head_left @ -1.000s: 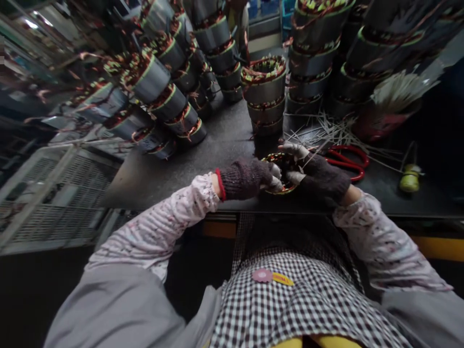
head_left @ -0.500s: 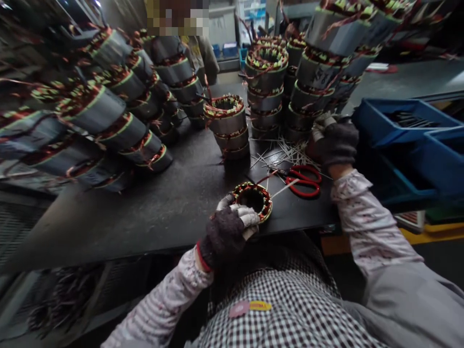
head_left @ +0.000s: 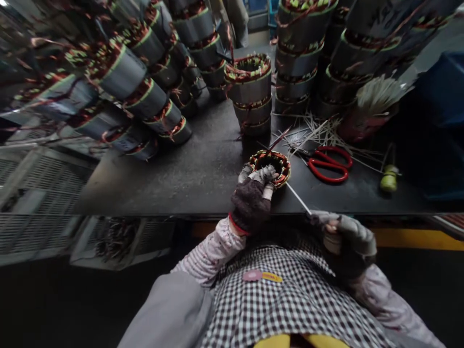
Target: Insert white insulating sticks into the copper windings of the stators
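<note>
A motor stator [head_left: 284, 166] with copper windings stands near the front edge of the dark table. My left hand [head_left: 253, 195], in a dark glove with pale fingertips, holds it at its near left rim, fingers over the top and partly into the bore. A thin white cord [head_left: 297, 197] runs from the stator's right side down to my right hand [head_left: 342, 237], whose fingers are pinched on its end in front of the table edge. Red-handled scissors [head_left: 329, 164] lie right of the stator, beside loose white cords [head_left: 322, 130].
A short stack of stators [head_left: 252, 92] stands behind the one I hold. Taller stacks rise at left [head_left: 134, 92] and right [head_left: 297, 63]. A reddish container [head_left: 362, 125] of white cords, a small yellow-green object [head_left: 389, 179] and a blue bin [head_left: 444, 92] are at right.
My right hand has moved from beside the cord container to the table's front edge and now pulls a white cord taut. My left fingers have shifted further over the stator. The camera view has tilted down.
</note>
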`<state>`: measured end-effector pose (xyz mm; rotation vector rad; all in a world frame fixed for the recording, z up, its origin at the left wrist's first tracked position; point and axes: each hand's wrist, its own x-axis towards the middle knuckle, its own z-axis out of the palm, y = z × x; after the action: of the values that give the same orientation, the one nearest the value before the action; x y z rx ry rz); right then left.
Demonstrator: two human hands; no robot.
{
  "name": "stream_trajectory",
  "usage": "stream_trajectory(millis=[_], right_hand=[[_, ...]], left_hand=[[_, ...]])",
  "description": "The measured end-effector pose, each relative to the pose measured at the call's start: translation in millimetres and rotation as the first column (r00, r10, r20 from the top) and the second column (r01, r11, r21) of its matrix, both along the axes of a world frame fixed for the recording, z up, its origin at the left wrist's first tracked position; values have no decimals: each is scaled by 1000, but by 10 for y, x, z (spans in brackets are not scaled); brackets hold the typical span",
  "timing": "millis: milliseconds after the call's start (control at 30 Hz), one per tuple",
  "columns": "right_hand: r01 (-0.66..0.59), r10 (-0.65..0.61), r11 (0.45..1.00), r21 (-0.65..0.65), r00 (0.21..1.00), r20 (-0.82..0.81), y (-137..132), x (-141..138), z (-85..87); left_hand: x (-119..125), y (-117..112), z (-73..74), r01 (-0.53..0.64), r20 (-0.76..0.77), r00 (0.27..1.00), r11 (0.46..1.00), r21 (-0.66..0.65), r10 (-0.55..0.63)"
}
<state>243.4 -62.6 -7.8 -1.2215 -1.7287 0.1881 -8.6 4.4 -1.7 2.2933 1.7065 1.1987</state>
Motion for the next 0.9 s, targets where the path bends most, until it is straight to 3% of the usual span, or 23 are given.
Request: stream_trajectory(millis=[100,233,367,433,500,567,733,900], right_hand=[[-127,131,990,60,988,-77,-165,-154,-102],[-244,242,970,9,956,-168,131,-294,-21],[-306,234,940,-154,902,-362,414,-400,118],[-368,198,892,-264,841,-504,500,-415,200],[-459,219,827,-326,796,-565,567,-412,288],[-487,285,805,-339,819,-498,630,-405,368],[-370,303,868,-330,923,-239,774,-441,438],[-333,234,857,-394,931,-280,714,-472,419]], left_hand=[[-42,3,39,-35,-28,999,999,-27,34],[-15,25,111,-98,-64,994,986,-138,89],[69,44,111,-51,157,984,977,-208,85],[94,45,94,-20,281,957,982,-185,72],[97,37,89,5,294,955,989,-150,40],[86,22,105,19,259,966,991,-131,16],[56,-10,178,57,245,969,988,-142,-21],[40,-8,183,55,225,974,984,-170,-16]])
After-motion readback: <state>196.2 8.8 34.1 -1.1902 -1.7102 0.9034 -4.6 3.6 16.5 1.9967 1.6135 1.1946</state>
